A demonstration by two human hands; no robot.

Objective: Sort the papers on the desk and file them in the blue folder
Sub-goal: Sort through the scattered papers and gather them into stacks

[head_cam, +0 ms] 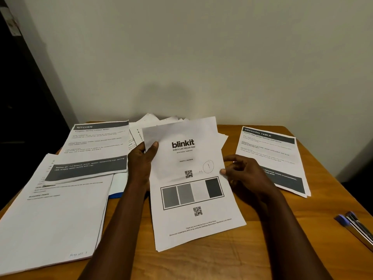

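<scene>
A white sheet printed "blinkit" [191,178], with grey boxes and QR codes, is tilted up over the middle of the wooden desk [232,259]. My left hand [141,160] grips its left edge, thumb on the front. My right hand [244,174] pinches its right edge. A "KITCHEN" sheet [96,146] lies at the left on a larger stack of papers [54,215]. A "DRESSING TABLE" sheet [270,158] lies at the right. A corner of the blue folder [115,195] shows under the left papers.
More loose papers [153,122] are heaped at the back of the desk behind the held sheet. Pens with blue caps [355,225] lie near the right edge. A pale wall [201,57] stands right behind the desk.
</scene>
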